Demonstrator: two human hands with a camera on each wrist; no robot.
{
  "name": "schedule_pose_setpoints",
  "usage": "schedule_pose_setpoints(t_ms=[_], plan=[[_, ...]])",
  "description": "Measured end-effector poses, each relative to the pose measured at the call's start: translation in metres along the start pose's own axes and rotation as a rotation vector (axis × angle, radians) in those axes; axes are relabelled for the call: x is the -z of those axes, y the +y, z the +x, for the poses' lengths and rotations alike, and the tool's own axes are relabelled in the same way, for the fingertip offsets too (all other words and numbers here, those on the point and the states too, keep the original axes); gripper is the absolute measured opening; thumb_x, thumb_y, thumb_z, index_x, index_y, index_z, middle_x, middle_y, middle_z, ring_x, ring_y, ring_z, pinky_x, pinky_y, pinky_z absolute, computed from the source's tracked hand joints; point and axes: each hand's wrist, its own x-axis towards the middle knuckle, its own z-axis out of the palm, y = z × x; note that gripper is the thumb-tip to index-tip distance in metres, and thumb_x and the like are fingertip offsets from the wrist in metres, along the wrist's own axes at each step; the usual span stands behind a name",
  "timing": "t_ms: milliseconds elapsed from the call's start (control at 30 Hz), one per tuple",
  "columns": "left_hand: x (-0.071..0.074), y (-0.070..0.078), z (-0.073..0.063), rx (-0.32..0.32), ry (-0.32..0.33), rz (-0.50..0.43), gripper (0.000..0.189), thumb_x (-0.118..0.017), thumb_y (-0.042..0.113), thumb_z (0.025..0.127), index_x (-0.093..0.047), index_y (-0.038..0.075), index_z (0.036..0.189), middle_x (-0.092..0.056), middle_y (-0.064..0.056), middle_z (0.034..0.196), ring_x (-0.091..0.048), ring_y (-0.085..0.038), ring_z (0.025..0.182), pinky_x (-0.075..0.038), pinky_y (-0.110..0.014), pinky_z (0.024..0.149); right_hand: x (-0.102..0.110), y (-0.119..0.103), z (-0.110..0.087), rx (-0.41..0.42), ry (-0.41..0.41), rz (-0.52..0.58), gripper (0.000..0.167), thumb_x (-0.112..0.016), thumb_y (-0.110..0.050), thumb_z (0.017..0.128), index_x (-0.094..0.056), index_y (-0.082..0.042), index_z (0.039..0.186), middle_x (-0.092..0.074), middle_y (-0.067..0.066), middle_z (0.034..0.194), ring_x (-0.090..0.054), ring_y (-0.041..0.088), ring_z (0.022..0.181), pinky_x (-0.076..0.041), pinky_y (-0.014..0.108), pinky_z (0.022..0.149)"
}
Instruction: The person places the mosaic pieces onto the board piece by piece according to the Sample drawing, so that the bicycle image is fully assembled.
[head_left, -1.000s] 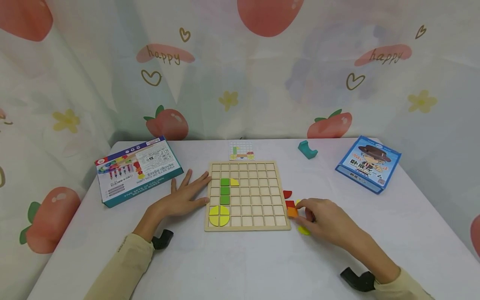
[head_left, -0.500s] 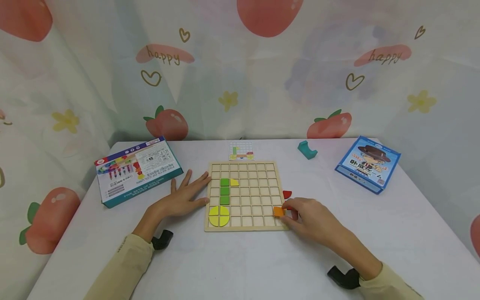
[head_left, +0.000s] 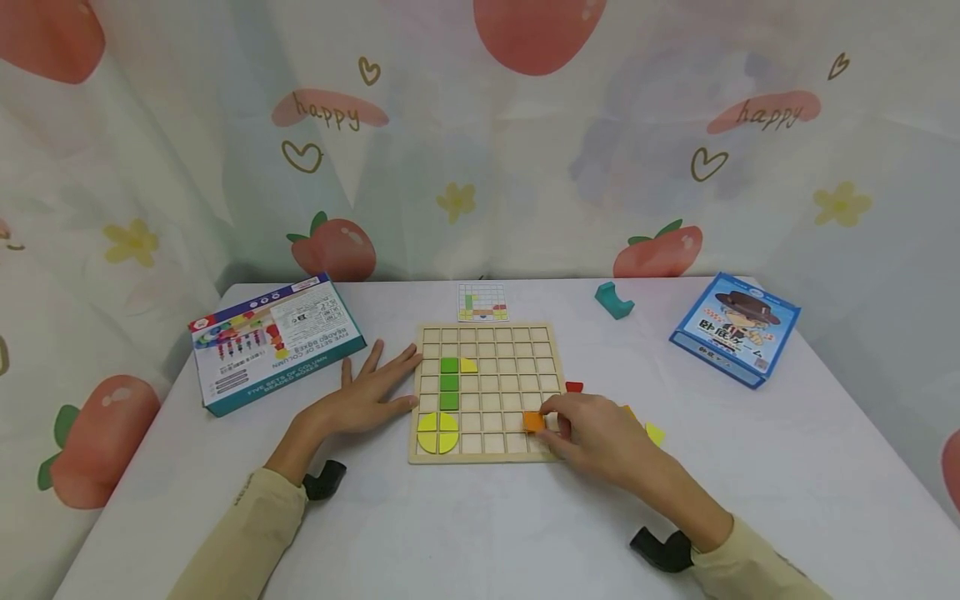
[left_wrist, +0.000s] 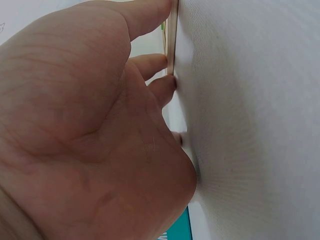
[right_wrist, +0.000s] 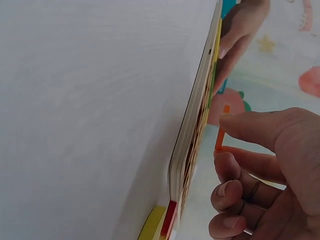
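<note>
My right hand (head_left: 592, 433) pinches an orange tile (head_left: 533, 422) over the wooden board (head_left: 487, 392); eight tiles are placed, most cells bare. My left hand (head_left: 367, 392) lies flat, steadying.

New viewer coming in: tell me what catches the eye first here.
The wooden grid board at the table's centre, with green squares and a yellow circle on its left side. Over its lower right, the right hand pinches an orange tile. The left hand lies flat against the board's left edge.

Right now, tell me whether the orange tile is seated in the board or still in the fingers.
Still in the fingers: the right hand pinches the orange tile over the wooden board.
</note>
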Motion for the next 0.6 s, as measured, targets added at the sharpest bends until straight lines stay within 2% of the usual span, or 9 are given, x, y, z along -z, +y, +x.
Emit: schedule_pose_setpoints(t_ms=[600], plan=[[0.0, 0.001, 0.0, 0.0, 0.0, 0.01, 0.076, -0.058, 0.046, 0.106, -0.022, 0.025, 0.171, -0.01, 0.0, 0.181, 0.021, -0.042, 0.165, 0.027, -0.078, 0.118, -0.014, -0.023, 0.022, 0.026, -0.019, 0.048, 0.026, -0.081, -0.033, 0.094, -0.076, -0.015, 0.113, -0.047, -0.011, 0.068, -0.043, 0.004, 0.064, -0.033, 0.018, 0.057]])
